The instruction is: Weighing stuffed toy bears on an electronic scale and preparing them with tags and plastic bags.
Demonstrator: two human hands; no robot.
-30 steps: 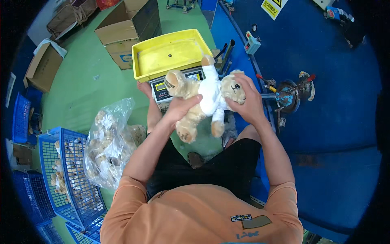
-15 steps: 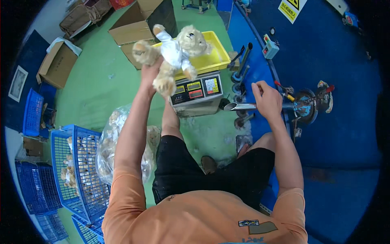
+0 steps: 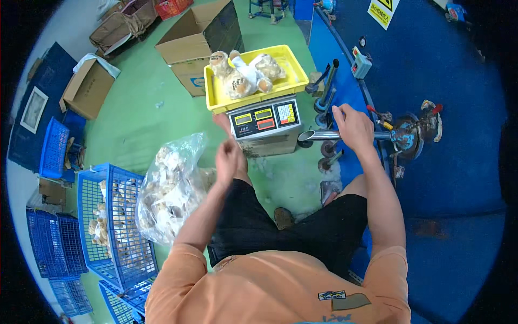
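A cream plush teddy bear (image 3: 241, 79) in a white top lies on its back in a yellow tray (image 3: 299, 85), which rests on a weighing scale (image 3: 264, 120) with a keypad and small display windows. My left hand (image 3: 230, 161) is below the scale, above my knee, its fingers curled in with nothing visible in them. Across a slanted-end metal tube (image 3: 324, 135) lies my right hand (image 3: 355, 127), its fingers curled; their undersides are hidden. A clear plastic bag (image 3: 175, 189) of similar plush toys stands beside my left leg.
On the left stands a blue plastic crate (image 3: 116, 227) holding more plush toys. An open cardboard box (image 3: 189, 62) is behind the tray. The blue machine panel (image 3: 442, 178) with the tube fills the right side; several upright metal tubes (image 3: 327, 89) stand beside the scale.
The teddy bear, held up by my left hand before, now lies in the yellow tray. My left hand has let go and come back toward me. My right hand stays at the tube.
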